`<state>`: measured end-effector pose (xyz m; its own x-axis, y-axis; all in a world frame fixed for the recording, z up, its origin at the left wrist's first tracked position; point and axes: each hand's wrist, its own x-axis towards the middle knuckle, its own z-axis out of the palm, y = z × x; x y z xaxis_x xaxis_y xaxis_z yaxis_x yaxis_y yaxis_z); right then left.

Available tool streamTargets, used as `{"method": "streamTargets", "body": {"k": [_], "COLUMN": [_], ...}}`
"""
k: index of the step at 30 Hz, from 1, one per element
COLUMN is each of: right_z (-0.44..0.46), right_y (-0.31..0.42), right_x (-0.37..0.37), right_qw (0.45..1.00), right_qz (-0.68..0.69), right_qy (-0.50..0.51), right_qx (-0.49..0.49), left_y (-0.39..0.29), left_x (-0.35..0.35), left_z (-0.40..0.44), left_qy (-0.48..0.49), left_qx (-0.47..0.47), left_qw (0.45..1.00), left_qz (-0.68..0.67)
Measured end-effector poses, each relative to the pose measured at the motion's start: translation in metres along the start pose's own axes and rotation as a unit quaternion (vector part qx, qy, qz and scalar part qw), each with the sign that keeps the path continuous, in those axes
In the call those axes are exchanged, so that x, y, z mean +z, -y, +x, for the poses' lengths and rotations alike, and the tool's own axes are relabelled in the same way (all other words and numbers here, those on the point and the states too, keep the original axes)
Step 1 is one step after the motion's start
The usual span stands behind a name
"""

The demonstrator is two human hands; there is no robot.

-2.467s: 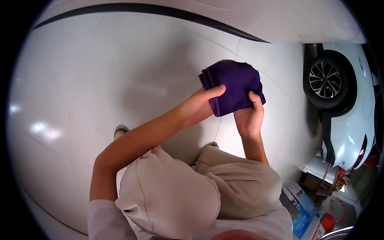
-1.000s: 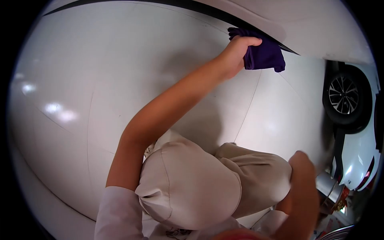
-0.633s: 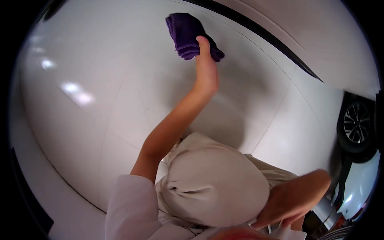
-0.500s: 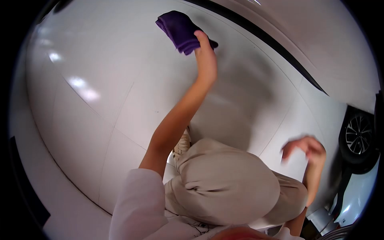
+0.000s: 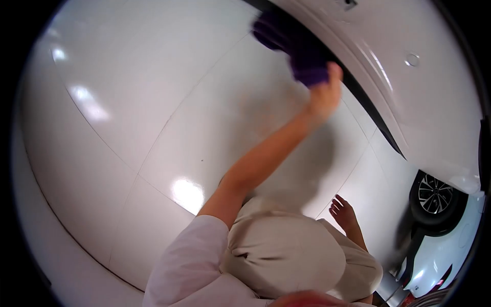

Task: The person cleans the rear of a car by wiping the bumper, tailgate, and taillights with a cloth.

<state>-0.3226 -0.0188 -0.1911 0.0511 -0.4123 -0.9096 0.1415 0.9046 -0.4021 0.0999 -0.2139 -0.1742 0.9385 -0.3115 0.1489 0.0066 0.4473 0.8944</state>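
My left hand (image 5: pixel 327 94) reaches far forward with its fingers closed on a purple cloth (image 5: pixel 304 64). The cloth is blurred by motion and hangs out ahead of the hand. It overlaps the dark lower trim (image 5: pixel 365 100) of a light-coloured car body (image 5: pixel 409 97); whether it touches the trim I cannot tell. Lower right, beside my bent knee, my right hand (image 5: pixel 343 214) is held with its fingers stretched and slightly apart, nothing in it.
Shiny pale floor tiles (image 5: pixel 153 117) spread ahead and to the left, with bright reflections. A car wheel (image 5: pixel 434 197) with a dark tyre is at the right. Below it shows a pale blue-white car part (image 5: pixel 440 261). My beige-trousered legs (image 5: pixel 286 250) are bent in front of me.
My left hand has swung right with the purple cloth, over to the car's lower edge. My right hand has moved left and down, its curled fingers now stretched. The view has shifted slightly.
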Motion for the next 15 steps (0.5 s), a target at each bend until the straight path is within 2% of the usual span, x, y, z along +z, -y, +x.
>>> {"method": "streamTargets", "body": {"k": [1, 2, 3, 4, 5, 6, 7, 9, 10, 12, 14, 15], "right_z": [-0.008, -0.015, -0.026, -0.035, -0.036, -0.042, -0.044, -0.054, -0.064, -0.084, -0.073, -0.073], "right_y": [-0.001, 0.007, 0.024, 0.024, 0.033, 0.045, 0.055, 0.060, 0.060, 0.067, 0.070, 0.066], "right_x": [0.014, 0.034, 0.051, 0.080, 0.105, 0.116, 0.121, 0.126, 0.127, 0.130, 0.121, 0.122], "right_qw": [0.999, 0.995, 0.990, 0.981, 0.972, 0.958, 0.953, 0.969, 0.982, 0.959, 0.943, 0.942], "right_qz": [-0.018, -0.037, -0.055, -0.103, -0.139, -0.174, -0.186, -0.142, -0.090, -0.145, -0.174, -0.174], "right_qy": [0.033, 0.066, 0.099, 0.140, 0.181, 0.225, 0.240, 0.202, 0.161, 0.205, 0.231, 0.235], "right_qx": [0.032, 0.059, 0.086, 0.085, 0.050, 0.022, 0.003, 0.026, 0.050, 0.129, 0.163, 0.164], "left_y": [0.004, 0.007, 0.007, -0.011, -0.027, -0.040, -0.046, -0.052, -0.043, -0.035, -0.019, -0.025], "left_x": [0.007, 0.015, 0.025, 0.017, 0.009, 0.010, 0.015, 0.023, 0.024, 0.033, 0.041, 0.034], "left_z": [-0.032, -0.061, -0.091, -0.103, -0.117, -0.123, -0.122, -0.116, -0.116, -0.073, 0.005, 0.054], "left_qy": [0.035, 0.050, 0.067, 0.194, 0.282, 0.362, 0.354, 0.234, 0.248, 0.110, 0.007, -0.013], "left_qx": [0.110, 0.255, 0.355, 0.246, 0.111, 0.103, 0.101, 0.121, 0.106, 0.262, 0.346, 0.297], "left_qw": [0.988, 0.944, 0.896, 0.936, 0.951, 0.921, 0.925, 0.964, 0.963, 0.953, 0.901, 0.931], "left_qz": [0.100, 0.205, 0.257, 0.158, 0.067, 0.098, 0.096, -0.037, -0.020, 0.103, 0.263, 0.211]}}
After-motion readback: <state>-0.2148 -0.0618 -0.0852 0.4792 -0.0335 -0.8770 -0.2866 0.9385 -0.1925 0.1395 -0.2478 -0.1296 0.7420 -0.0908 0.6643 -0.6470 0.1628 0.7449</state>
